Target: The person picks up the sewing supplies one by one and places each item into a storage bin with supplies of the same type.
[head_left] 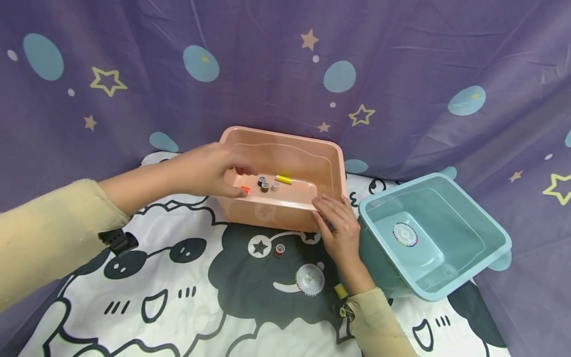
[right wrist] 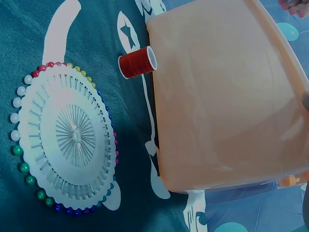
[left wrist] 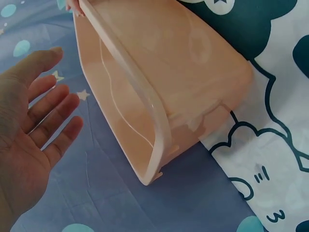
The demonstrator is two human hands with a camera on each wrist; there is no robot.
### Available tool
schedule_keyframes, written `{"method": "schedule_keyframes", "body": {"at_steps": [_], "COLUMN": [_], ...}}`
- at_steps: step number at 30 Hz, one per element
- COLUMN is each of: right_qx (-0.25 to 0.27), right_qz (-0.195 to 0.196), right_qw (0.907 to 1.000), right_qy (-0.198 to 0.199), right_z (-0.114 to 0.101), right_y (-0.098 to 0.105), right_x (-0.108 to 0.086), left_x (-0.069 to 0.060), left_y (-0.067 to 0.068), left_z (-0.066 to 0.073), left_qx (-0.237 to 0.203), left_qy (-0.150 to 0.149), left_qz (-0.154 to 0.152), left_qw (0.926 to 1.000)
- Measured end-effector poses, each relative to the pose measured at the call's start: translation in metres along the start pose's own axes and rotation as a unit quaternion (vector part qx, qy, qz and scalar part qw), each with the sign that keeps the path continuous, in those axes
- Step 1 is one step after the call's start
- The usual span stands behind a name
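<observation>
A peach plastic bin (head_left: 267, 210) stands against the purple backdrop. My left hand (head_left: 211, 171) reaches over its left side; the left wrist view shows the fingers apart and holding nothing. My right hand (head_left: 341, 228) holds the near rim toward its right end, fingers over the edge and thumb against the outer wall. Inside lie several small thread spools (head_left: 265, 187), a yellow cylinder (head_left: 284, 179) and an orange-red item (head_left: 245, 190) by my left fingertips. In front of the bin lie a red thread spool (right wrist: 137, 63) and a round wheel of pearl-headed pins (right wrist: 72, 140).
To the right stands a blue-green bin (head_left: 428, 292) with another pin wheel (head_left: 405, 234) inside. A yellow item (head_left: 341, 291) lies beside my right wrist. A black-and-white cartoon cloth (head_left: 178, 292) covers the surface; a purple patterned curtain (head_left: 267, 64) hangs behind.
</observation>
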State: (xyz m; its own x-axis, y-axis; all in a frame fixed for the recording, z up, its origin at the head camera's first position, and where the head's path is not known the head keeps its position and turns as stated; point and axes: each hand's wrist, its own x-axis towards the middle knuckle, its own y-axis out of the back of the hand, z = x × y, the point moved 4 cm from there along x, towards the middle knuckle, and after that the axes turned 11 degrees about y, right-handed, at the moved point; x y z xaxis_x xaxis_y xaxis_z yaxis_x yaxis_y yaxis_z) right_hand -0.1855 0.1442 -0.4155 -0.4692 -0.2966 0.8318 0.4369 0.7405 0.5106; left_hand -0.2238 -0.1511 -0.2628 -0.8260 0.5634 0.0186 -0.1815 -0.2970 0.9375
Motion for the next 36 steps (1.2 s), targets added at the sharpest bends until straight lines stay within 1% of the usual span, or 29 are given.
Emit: {"method": "schedule_keyframes", "body": {"at_steps": [3, 7, 13, 18, 21, 24, 26, 30, 36], "right_qx": [-0.003, -0.003, -0.005, -0.008, -0.007, -0.006, -0.006, -0.007, -0.008], "right_qz": [-0.002, -0.011, -0.018, -0.014, -0.012, -0.01, -0.011, -0.01, -0.006], "right_qw": [1.0, 0.9999, 0.9998, 0.9999, 0.9999, 0.9999, 0.9999, 0.9999, 0.9999], "right_qy": [0.004, 0.0, -0.004, 0.0, 0.002, 0.001, 0.0, 0.0, 0.003], "right_z": [0.0, 0.001, 0.002, 0.002, 0.001, 0.0, 0.0, 0.0, -0.001], "right_y": [0.0, 0.0, 0.0, 0.0, 0.0, 0.0, 0.0, 0.0, 0.0], "right_x": [0.0, 0.0, -0.001, -0.001, -0.001, 0.0, 0.0, 0.0, 0.0], "left_x": [-0.008, -0.019, -0.032, -0.04, -0.045, -0.049, -0.05, -0.051, -0.051], "left_y": [-0.002, -0.007, -0.02, -0.032, -0.038, -0.047, -0.052, -0.063, -0.076], "left_z": [0.003, 0.006, 0.007, 0.008, 0.008, 0.009, 0.009, 0.009, 0.009], "left_qx": [0.001, -0.009, -0.03, -0.046, -0.04, -0.024, -0.021, -0.03, -0.045], "left_qy": [0.003, -0.003, -0.004, -0.022, -0.032, -0.03, -0.023, -0.026, -0.049], "left_qz": [0.002, 0.01, 0.014, 0.028, 0.04, 0.039, 0.026, 0.013, 0.03], "left_qw": [1.0, 0.9999, 0.9994, 0.9983, 0.9979, 0.9985, 0.9992, 0.9991, 0.9973]}}
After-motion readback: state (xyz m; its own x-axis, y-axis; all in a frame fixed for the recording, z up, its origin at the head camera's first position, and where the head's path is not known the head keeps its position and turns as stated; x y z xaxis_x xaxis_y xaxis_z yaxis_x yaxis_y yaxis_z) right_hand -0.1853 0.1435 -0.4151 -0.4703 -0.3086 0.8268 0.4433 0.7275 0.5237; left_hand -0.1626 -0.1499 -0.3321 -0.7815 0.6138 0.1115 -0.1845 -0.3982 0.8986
